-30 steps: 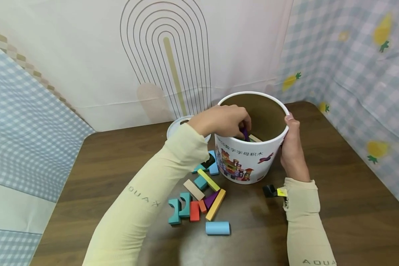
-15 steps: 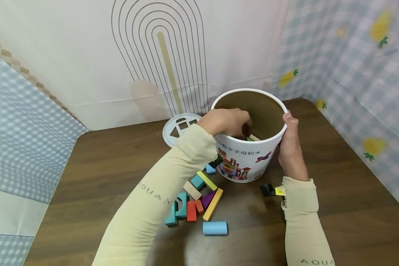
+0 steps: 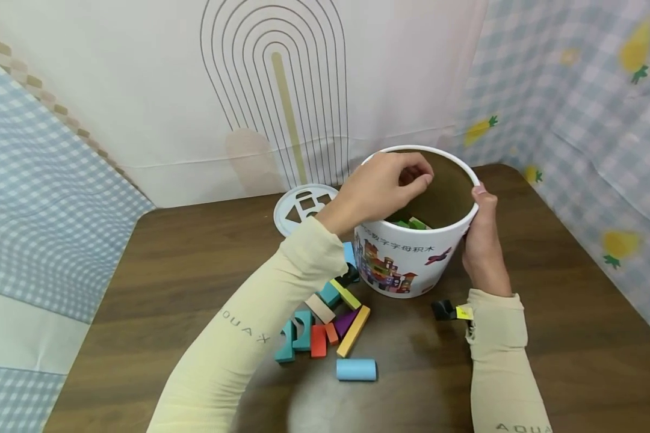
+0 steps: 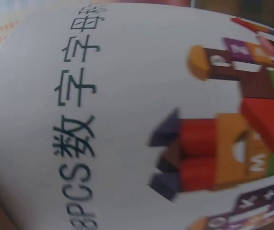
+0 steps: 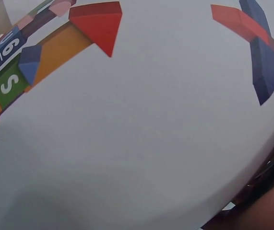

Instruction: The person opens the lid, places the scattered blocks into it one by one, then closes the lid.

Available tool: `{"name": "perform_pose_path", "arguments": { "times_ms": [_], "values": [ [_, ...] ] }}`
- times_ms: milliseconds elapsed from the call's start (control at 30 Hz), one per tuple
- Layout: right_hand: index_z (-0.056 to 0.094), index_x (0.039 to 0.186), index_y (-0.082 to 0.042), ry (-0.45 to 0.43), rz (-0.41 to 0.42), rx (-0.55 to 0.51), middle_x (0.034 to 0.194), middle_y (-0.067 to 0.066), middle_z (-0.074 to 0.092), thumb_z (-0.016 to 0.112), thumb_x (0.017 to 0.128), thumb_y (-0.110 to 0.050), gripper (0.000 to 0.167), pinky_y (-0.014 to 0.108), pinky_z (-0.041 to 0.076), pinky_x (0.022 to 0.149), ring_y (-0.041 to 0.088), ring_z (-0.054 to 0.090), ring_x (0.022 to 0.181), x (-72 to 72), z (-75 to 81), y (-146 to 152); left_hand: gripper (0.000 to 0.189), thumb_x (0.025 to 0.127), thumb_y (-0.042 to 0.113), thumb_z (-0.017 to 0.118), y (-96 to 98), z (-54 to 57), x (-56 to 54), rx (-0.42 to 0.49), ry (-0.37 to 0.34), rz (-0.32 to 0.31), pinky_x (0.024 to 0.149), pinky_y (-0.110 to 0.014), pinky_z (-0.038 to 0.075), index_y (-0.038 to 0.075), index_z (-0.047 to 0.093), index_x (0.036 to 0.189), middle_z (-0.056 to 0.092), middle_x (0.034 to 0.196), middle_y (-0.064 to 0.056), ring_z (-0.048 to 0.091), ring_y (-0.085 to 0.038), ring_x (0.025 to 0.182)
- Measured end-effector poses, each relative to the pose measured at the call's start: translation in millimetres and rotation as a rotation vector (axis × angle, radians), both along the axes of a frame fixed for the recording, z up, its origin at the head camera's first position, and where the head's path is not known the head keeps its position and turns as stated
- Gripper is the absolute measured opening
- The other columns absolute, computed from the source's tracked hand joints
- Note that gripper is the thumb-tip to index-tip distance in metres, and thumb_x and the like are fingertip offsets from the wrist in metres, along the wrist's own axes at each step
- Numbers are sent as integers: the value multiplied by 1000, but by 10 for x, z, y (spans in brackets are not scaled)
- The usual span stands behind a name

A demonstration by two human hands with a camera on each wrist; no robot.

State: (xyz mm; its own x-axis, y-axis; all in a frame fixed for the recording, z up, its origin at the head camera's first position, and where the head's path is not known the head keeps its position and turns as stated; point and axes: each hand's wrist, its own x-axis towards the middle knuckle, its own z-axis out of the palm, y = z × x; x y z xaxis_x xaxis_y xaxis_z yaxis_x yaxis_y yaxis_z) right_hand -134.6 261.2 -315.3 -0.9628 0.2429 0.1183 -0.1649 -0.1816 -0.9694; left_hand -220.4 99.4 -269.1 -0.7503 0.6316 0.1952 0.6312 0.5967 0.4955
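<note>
A white bucket [image 3: 401,261] printed with toy-block pictures stands on the table, its mouth facing up and towards me. My right hand [image 3: 482,240] grips its right rim, thumb on the edge. My left hand [image 3: 384,186] hovers over the mouth with loosely bent fingers and thumb; nothing shows between them. Green and pale wooden blocks [image 3: 418,224] lie inside, partly hidden by the near wall and the hand. Both wrist views are filled mostly by the printed bucket wall [image 4: 127,72], so neither shows the fingers.
Several loose blocks lie left of and before the bucket, including a yellow-orange bar [image 3: 353,331], a red block [image 3: 318,341] and a light-blue cylinder [image 3: 356,370]. Behind the left forearm lies a white lid [image 3: 284,210] with shaped holes. Fabric walls border the wooden table [image 3: 195,258].
My left hand, earlier down in the bucket with a purple block, has risen to the mouth; no purple block shows in it now. The right hand keeps its hold on the rim.
</note>
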Motion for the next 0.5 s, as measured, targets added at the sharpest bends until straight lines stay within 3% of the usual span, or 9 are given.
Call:
{"name": "perform_pose_path", "arguments": {
  "times_ms": [100,233,333,400,500],
  "values": [
    [57,133,-20,33,34,-32,128,-2,52,36,103,-39,41,28,30,105,13,47,116,-248,-332,193,25,109,39,57,-94,-63,73,52,47,58,91,-22,46,26,74,122,72,113,15,63,0,102],
    [59,135,-20,80,48,-42,130,1,53,39,103,-41,43,30,30,104,16,48,116,-418,-572,311,31,111,42,51,-259,-148,171,17,113,37,111,-30,36,27,74,124,69,130,12,58,-5,124],
    [58,134,-22,77,36,-28,131,1,51,37,104,-45,44,32,28,105,17,46,119,-394,-555,275,34,111,41,49,-416,-215,258,10,129,-19,126,-34,18,24,74,126,59,151,3,45,-12,146],
    [59,134,-21,76,22,-33,131,1,52,36,104,-45,44,31,28,106,17,46,119,-388,-543,275,35,111,41,49,-523,-253,325,30,118,-52,130,-38,9,23,73,127,47,162,-3,33,-17,155],
    [59,134,-22,70,19,-37,131,0,51,36,103,-45,44,30,28,106,16,45,120,-389,-531,269,36,110,42,53,-732,-298,452,63,87,-55,130,-49,13,22,69,135,30,172,-6,19,-22,161]
  ]
}}
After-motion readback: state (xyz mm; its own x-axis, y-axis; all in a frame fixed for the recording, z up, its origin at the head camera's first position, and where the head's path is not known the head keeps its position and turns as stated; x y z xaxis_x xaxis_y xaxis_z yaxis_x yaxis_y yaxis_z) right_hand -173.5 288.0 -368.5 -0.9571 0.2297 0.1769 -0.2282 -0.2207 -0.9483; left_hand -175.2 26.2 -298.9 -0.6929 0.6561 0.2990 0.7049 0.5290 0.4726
